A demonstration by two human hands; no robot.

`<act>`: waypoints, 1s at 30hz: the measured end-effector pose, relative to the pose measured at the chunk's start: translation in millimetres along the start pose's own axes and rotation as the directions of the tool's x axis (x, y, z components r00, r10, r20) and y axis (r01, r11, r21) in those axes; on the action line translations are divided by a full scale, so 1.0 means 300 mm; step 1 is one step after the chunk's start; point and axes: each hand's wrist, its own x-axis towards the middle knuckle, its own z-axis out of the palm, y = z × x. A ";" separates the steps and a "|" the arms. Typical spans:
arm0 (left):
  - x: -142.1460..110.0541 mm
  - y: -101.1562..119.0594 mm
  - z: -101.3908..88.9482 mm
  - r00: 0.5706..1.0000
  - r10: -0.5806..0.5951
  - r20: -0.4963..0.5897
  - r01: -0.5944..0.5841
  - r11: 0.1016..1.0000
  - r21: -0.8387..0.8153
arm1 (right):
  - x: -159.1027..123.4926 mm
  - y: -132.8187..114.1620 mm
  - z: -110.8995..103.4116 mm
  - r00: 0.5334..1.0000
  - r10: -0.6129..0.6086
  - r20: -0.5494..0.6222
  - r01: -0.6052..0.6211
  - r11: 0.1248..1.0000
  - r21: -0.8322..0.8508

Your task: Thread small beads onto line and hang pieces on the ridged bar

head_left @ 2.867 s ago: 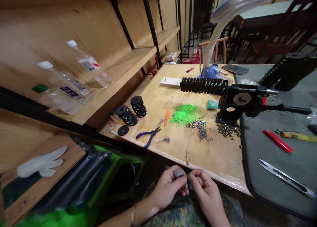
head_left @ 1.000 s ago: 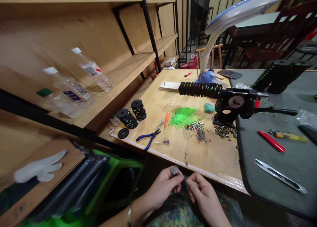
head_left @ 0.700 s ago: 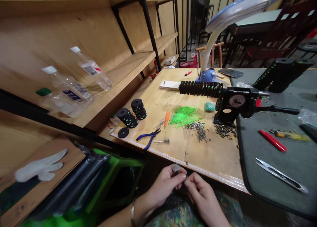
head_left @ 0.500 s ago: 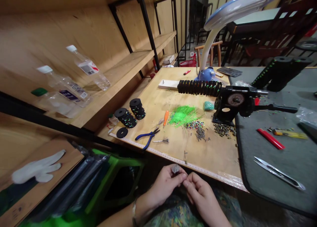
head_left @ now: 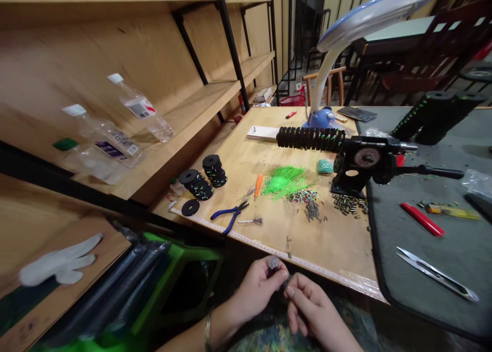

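My left hand (head_left: 257, 291) is raised over my lap, just below the bench's front edge, with its fingertips pinched on a small grey bristly tuft (head_left: 274, 262). My right hand (head_left: 309, 311) sits close beside it, fingers curled inward, and its fingertips nearly meet the left hand's. A small dark piece (head_left: 285, 284) shows between the two hands, and I cannot tell what it is. A metal bangle (head_left: 208, 331) circles my left wrist. Both hands hover over patterned cloth on my lap.
A plywood bench (head_left: 326, 249) with a tape measure along its edge carries black spools, blue-handled pliers (head_left: 230, 216), green bristles (head_left: 284, 182), loose beads and a hand-crank winder (head_left: 363, 160). Thread snips (head_left: 436, 272) lie on a grey mat to the right. Shelves with plastic bottles stand at left.
My right hand has dropped slightly and turned, its fingers curling lower beside the left hand. The left hand still pinches the tuft. The whole view has shifted only a little.
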 end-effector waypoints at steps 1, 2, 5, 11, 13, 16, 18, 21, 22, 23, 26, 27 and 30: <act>-0.001 0.000 0.001 1.000 -0.020 0.002 0.020 1.000 -0.023 | 0.000 0.001 0.000 1.000 0.010 0.010 -0.010 1.000 0.021; -0.001 -0.001 0.001 0.999 -0.046 0.009 0.046 0.998 -0.053 | 0.000 0.002 0.000 1.000 0.013 0.005 -0.014 0.999 0.040; -0.004 -0.007 0.002 0.990 -0.133 0.040 0.138 0.978 -0.157 | 0.004 0.004 -0.003 0.997 -0.009 -0.071 0.015 0.997 0.082; -0.008 -0.006 0.014 0.983 -0.169 0.078 0.177 0.977 -0.122 | 0.019 0.007 -0.005 0.950 -0.186 -0.252 0.194 0.981 0.011; -0.010 0.005 0.020 0.987 -0.130 0.090 0.135 0.989 -0.060 | 0.020 0.002 -0.004 0.932 -0.216 -0.292 0.204 0.976 -0.071; -0.011 0.014 0.026 0.987 -0.089 0.130 0.093 0.995 -0.026 | 0.017 -0.005 -0.006 0.915 -0.254 -0.314 0.202 0.961 -0.189; -0.013 0.010 0.027 0.986 -0.076 0.148 0.079 0.997 -0.012 | 0.014 -0.004 -0.009 0.908 -0.282 -0.311 0.209 0.946 -0.248; -0.016 -0.004 0.026 0.988 -0.062 0.143 0.056 0.997 0.043 | 0.011 0.001 -0.013 0.896 -0.330 -0.298 0.231 0.918 -0.321; -0.017 -0.009 0.026 0.989 -0.055 0.136 0.046 0.996 0.071 | 0.010 0.002 -0.013 0.891 -0.347 -0.293 0.241 0.908 -0.342; -0.018 -0.013 0.025 0.990 -0.048 0.130 0.035 0.994 0.102 | 0.010 0.002 -0.014 0.887 -0.362 -0.288 0.251 0.899 -0.360; -0.021 -0.020 0.022 0.994 -0.019 0.109 -0.005 0.975 0.222 | 0.007 -0.001 -0.012 0.875 -0.396 -0.277 0.268 0.874 -0.405; -0.022 -0.020 0.020 0.995 -0.008 0.101 -0.020 0.963 0.268 | 0.006 -0.003 -0.012 0.872 -0.406 -0.275 0.270 0.865 -0.422; -0.026 -0.016 0.014 0.996 0.031 0.079 -0.059 0.920 0.388 | 0.001 -0.005 -0.009 0.859 -0.436 -0.270 0.275 0.836 -0.474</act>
